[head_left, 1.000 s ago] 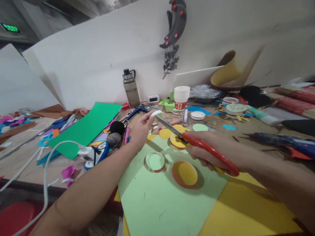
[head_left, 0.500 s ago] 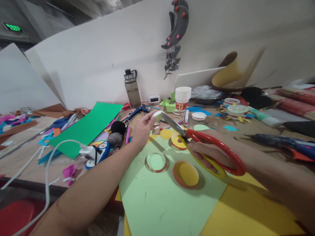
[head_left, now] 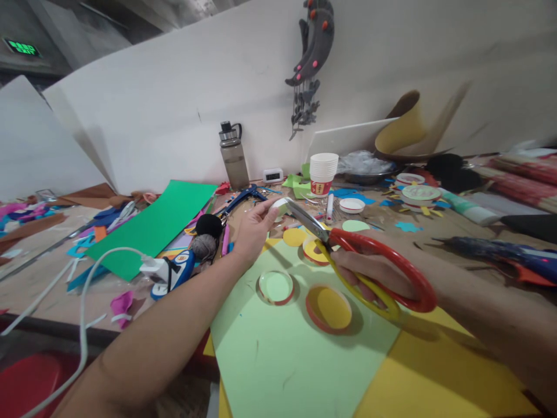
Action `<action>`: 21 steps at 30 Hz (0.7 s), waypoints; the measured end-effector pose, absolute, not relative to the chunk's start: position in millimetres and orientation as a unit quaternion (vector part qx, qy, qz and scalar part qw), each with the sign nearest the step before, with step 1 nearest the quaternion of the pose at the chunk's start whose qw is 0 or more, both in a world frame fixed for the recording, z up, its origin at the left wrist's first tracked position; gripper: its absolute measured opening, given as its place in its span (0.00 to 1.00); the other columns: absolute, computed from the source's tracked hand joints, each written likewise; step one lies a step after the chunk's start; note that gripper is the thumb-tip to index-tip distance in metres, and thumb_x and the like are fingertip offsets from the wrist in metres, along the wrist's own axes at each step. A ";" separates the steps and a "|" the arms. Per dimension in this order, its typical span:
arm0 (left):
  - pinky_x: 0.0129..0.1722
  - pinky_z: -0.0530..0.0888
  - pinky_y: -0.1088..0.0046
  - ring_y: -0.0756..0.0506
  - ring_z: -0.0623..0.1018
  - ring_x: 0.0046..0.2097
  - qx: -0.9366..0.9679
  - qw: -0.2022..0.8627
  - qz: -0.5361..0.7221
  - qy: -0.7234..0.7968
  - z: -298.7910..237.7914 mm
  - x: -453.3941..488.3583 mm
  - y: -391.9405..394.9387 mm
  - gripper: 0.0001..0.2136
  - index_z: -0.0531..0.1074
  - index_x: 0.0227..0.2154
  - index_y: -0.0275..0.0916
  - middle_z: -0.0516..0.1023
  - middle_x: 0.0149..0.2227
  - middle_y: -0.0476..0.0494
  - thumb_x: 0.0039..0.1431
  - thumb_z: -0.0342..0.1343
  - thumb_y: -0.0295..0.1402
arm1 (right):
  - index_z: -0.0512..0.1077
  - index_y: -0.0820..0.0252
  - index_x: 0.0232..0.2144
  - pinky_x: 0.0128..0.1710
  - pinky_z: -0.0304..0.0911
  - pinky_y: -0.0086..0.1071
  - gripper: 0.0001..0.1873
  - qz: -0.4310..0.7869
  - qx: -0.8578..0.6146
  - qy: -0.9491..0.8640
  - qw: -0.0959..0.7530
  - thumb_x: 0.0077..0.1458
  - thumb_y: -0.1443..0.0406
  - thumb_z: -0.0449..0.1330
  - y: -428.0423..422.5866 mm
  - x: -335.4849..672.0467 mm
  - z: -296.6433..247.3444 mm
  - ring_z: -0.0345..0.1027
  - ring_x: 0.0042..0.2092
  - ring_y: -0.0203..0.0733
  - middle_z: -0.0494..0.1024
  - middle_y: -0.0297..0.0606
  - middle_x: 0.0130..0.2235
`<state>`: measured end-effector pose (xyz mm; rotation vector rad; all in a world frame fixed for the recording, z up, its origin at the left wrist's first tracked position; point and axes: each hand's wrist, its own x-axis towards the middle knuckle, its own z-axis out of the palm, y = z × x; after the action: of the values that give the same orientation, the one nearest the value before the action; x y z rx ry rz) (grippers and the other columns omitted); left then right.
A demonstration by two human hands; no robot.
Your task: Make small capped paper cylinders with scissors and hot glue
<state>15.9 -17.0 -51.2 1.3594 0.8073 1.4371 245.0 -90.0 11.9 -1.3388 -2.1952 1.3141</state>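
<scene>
My left hand (head_left: 256, 229) pinches a small whitish piece (head_left: 281, 204), perhaps part of a paper cup; its exact shape is hard to make out. My right hand (head_left: 363, 273) is wrapped round the handles of large scissors (head_left: 383, 255), one loop red and the other yellow. The scissor blades point up and left, their tips at the whitish piece. Below my hands, on a pale green sheet (head_left: 278, 360), lie a ring with a green inside (head_left: 275, 288) and a ring with a yellow inside (head_left: 328, 309). Another yellow-lined ring (head_left: 315, 251) sits behind the blades.
Stacked paper cups (head_left: 324, 174), a marker (head_left: 329, 207) and a bottle (head_left: 234, 157) stand or lie at the back. A glue gun (head_left: 500, 255) lies at the right. Green card (head_left: 152, 226), yarn balls (head_left: 206, 237) and a white cable (head_left: 85, 313) are at the left.
Both hands stay almost in place. The scissors and the whitish piece have shifted only very slightly; my grip on each is the same.
</scene>
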 end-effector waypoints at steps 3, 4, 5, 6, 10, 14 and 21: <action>0.51 0.74 0.61 0.42 0.78 0.49 0.565 0.477 0.584 0.335 -52.5 15.1 -16.0 0.17 0.78 0.46 0.44 0.79 0.51 0.43 0.53 0.64 0.42 | 0.63 0.58 0.17 0.21 0.61 0.28 0.20 0.456 -0.462 -0.751 0.123 0.57 0.56 0.50 -90.6 245.0 11.2 0.65 0.18 0.37 0.72 0.34 0.16; 0.51 0.74 0.61 0.42 0.77 0.50 0.567 0.475 0.583 0.335 -52.9 15.0 -15.7 0.17 0.78 0.46 0.44 0.79 0.51 0.43 0.53 0.64 0.42 | 0.63 0.57 0.17 0.21 0.61 0.28 0.20 0.460 -0.460 -0.749 0.127 0.57 0.56 0.50 -90.8 245.0 11.0 0.65 0.18 0.37 0.71 0.34 0.16; 0.52 0.73 0.61 0.42 0.77 0.50 0.570 0.473 0.583 0.335 -53.2 15.0 -15.5 0.17 0.78 0.46 0.44 0.79 0.51 0.43 0.54 0.63 0.42 | 0.63 0.57 0.17 0.20 0.61 0.28 0.20 0.465 -0.459 -0.747 0.127 0.57 0.56 0.50 -91.0 244.9 10.7 0.65 0.18 0.37 0.71 0.34 0.15; 0.52 0.73 0.60 0.42 0.77 0.51 0.571 0.470 0.584 0.335 -53.4 15.1 -15.4 0.17 0.78 0.46 0.44 0.79 0.51 0.43 0.54 0.63 0.42 | 0.63 0.57 0.17 0.20 0.61 0.29 0.20 0.470 -0.457 -0.744 0.129 0.57 0.56 0.50 -91.1 244.8 10.3 0.64 0.17 0.37 0.71 0.34 0.15; 0.52 0.74 0.59 0.41 0.77 0.51 0.567 0.472 0.586 0.335 -53.2 16.3 -15.9 0.18 0.78 0.46 0.44 0.79 0.50 0.43 0.53 0.64 0.43 | 0.62 0.57 0.15 0.21 0.61 0.29 0.22 0.476 -0.453 -0.742 0.129 0.58 0.55 0.49 -90.2 244.9 8.4 0.64 0.18 0.37 0.70 0.34 0.15; 0.52 0.74 0.59 0.41 0.77 0.51 0.563 0.477 0.587 0.334 -51.8 17.3 -17.3 0.18 0.78 0.45 0.44 0.79 0.50 0.43 0.52 0.64 0.43 | 0.63 0.58 0.16 0.22 0.60 0.28 0.23 0.464 -0.458 -0.747 0.127 0.59 0.55 0.48 -90.3 245.5 8.6 0.64 0.18 0.37 0.71 0.35 0.15; 0.53 0.73 0.60 0.42 0.77 0.51 0.567 0.484 0.579 0.331 -51.5 16.8 -17.8 0.18 0.78 0.45 0.44 0.79 0.50 0.44 0.52 0.64 0.42 | 0.63 0.58 0.15 0.21 0.59 0.28 0.23 0.463 -0.474 -0.739 0.121 0.59 0.56 0.48 -92.9 244.3 12.1 0.63 0.17 0.35 0.70 0.35 0.14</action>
<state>16.8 -17.8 -51.5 1.3796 0.8055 1.4092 244.3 -92.9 12.1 -1.3851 -2.1595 1.3516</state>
